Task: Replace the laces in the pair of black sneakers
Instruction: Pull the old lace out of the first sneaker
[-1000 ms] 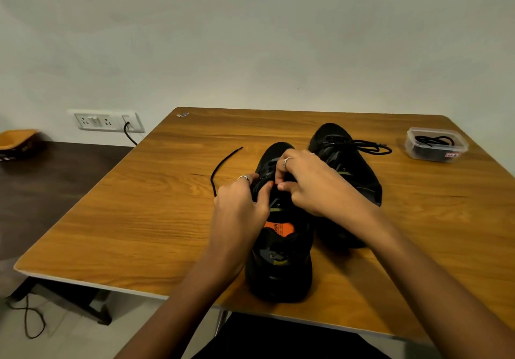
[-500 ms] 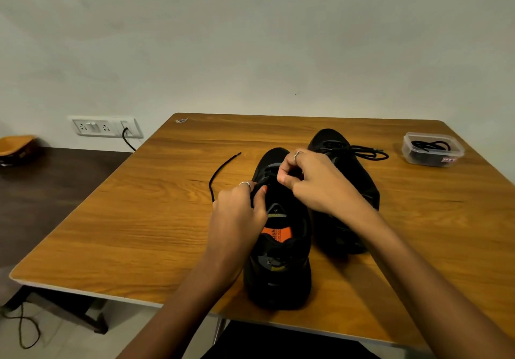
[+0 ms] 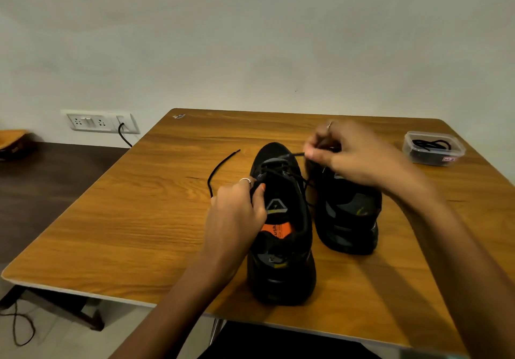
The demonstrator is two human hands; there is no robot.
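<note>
Lacing is under way on the near sneaker (image 3: 281, 227), which stands at centre frame on the worktop (image 3: 139, 219) with its heel toward the viewer and its long axis running up the picture. The left hand (image 3: 237, 213) grips the shoe's left collar edge beside the tongue, fingers curled round it. The right hand (image 3: 354, 155), blurred, is up and to the right of the toe, its fingers pinching one end of the black lace (image 3: 289, 176); that strand runs down and left from the pinch to the eyelets. The lace's other end trails off to the left across the wood, free. So the pull line lies diagonally away from the shoe toward upper right, and the right hand is the one placed to draw slack. The second sneaker (image 3: 348, 213) stands just beside the first, on its right. At right frame, a clear plastic box (image 3: 433, 149) holds more black lace.
</note>
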